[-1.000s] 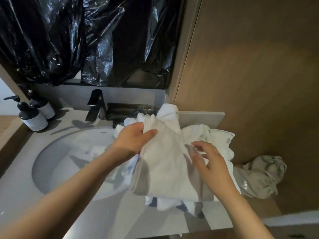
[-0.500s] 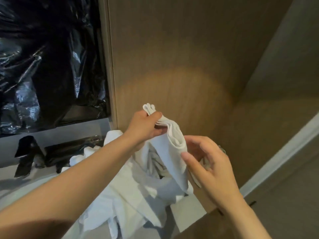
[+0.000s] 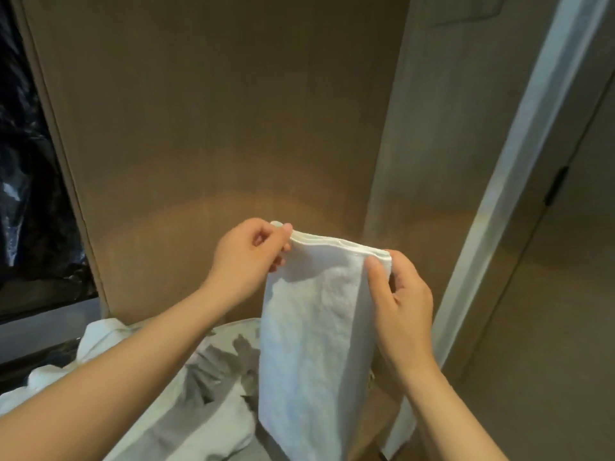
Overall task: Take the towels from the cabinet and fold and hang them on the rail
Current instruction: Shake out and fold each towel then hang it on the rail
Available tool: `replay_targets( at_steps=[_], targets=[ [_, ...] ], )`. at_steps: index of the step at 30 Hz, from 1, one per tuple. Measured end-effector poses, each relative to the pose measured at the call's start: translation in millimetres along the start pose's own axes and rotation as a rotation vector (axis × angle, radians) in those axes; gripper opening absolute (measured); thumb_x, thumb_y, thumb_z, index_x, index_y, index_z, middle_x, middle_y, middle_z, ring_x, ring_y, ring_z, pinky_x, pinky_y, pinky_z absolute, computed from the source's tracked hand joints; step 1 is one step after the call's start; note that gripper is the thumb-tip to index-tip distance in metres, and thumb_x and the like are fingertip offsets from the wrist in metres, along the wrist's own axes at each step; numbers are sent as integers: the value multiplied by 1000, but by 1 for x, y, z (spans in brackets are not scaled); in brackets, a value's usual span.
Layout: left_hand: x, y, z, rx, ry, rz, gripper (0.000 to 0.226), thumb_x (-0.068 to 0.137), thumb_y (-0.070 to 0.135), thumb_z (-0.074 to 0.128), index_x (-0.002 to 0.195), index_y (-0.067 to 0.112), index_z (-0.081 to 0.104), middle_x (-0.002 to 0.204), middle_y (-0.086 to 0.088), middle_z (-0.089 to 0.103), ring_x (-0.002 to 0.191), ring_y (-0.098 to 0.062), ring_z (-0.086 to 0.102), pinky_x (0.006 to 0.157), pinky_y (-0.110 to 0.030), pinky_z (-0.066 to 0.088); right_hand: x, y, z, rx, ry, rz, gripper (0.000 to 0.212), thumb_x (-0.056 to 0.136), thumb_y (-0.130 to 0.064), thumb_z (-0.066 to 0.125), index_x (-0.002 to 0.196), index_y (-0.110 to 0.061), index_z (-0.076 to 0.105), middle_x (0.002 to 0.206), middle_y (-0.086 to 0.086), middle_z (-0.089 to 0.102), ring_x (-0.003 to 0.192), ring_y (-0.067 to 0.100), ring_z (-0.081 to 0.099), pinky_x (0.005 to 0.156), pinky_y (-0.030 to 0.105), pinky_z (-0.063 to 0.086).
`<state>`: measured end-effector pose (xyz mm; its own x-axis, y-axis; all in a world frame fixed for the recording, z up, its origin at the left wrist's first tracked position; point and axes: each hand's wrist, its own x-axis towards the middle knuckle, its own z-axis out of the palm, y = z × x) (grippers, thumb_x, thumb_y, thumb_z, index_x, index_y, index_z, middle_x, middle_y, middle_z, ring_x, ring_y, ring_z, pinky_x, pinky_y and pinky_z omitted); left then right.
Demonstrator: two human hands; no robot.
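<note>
The folded white cloth towel [image 3: 312, 327] hung before the brown wooden wall panel [image 3: 216, 128]. The left hand [image 3: 248, 252] pinched its top corner at 10 o'clock, and the right hand [image 3: 399, 301] pinched the corner at 2 o'clock. A crumpled heap of white towels [image 3: 206, 377], perhaps on a counter, lay at 7 o'clock.

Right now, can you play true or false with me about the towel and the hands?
1. The left hand and right hand both pinch the white towel by its top edge. True.
2. The towel hangs on a rail. False: no rail shows; the hands hold it up.
3. A pile of towels lies under the left arm. True.
4. The towel is scrunched into a ball. False: it hangs flat and folded.
</note>
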<state>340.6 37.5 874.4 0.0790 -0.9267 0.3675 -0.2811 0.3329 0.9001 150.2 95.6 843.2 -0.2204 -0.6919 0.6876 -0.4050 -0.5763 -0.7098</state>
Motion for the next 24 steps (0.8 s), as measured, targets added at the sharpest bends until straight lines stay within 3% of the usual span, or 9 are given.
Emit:
replay_targets(
  at_steps=[2,4,7,10,12,15,17,19,24],
  targets=[
    [-12,1,13,62,37,142,17,85,37,70,79,21,67,79,3,71,72,-16,66,69,-24,53,16,5,-22,-21,-28,5,18,101,-23,50,86,-23,60,77,-19,62,74,-4,58,62,3,40],
    [-25,-1,34,73,23,172,14,81,37,74,86,27,65,85,9,69,77,-2,63,65,-8,46,28,9,-50,-66,-89,-9,17,101,-23,49,88,-23,60,77,-17,62,77,-7,58,65,2,40],
    [-31,-6,67,45,-97,78,39,77,44,73,110,28,59,108,15,63,94,7,61,70,-6,46,42,10,-83,-171,-225,-40,20,101,-24,49,85,-28,59,79,-24,60,79,-7,57,68,3,38],
    [-26,-2,107,-57,-232,6,70,67,59,64,128,28,52,119,19,58,100,16,56,76,-6,44,54,10,-120,-265,-277,-82,25,101,-25,48,80,-38,52,78,-31,58,79,-9,56,69,3,37],
    [-19,-1,133,-234,-294,-98,76,66,58,61,131,21,53,117,12,63,101,7,60,82,-12,47,63,12,-142,-280,-256,-88,29,101,-24,48,76,-38,50,73,-31,56,73,-8,54,66,4,37],
    [-11,-4,172,-549,-446,-312,67,75,57,54,123,11,62,116,-5,71,111,-19,65,97,-34,50,78,21,-173,-264,-199,-52,24,101,-28,47,80,-28,58,76,-18,60,71,0,55,64,9,40],
    [-3,1,193,-631,-508,-357,63,78,59,51,116,10,67,113,-5,72,107,-18,68,86,-29,56,88,32,-188,-258,-164,-18,23,100,-30,46,87,-24,63,83,-15,63,76,3,58,65,9,44],
    [12,11,212,-623,-492,-289,59,81,57,53,112,10,69,110,-7,73,103,-20,70,77,-27,59,100,45,-199,-259,-122,25,24,100,-32,45,92,-23,66,88,-11,65,83,6,61,66,13,47],
    [65,37,248,-522,-346,-28,42,94,42,53,104,4,70,102,-15,74,98,-35,69,86,-44,54,149,88,-225,-329,19,75,25,101,-32,44,99,-26,68,94,-13,68,87,-1,61,71,22,46]
  ],
)
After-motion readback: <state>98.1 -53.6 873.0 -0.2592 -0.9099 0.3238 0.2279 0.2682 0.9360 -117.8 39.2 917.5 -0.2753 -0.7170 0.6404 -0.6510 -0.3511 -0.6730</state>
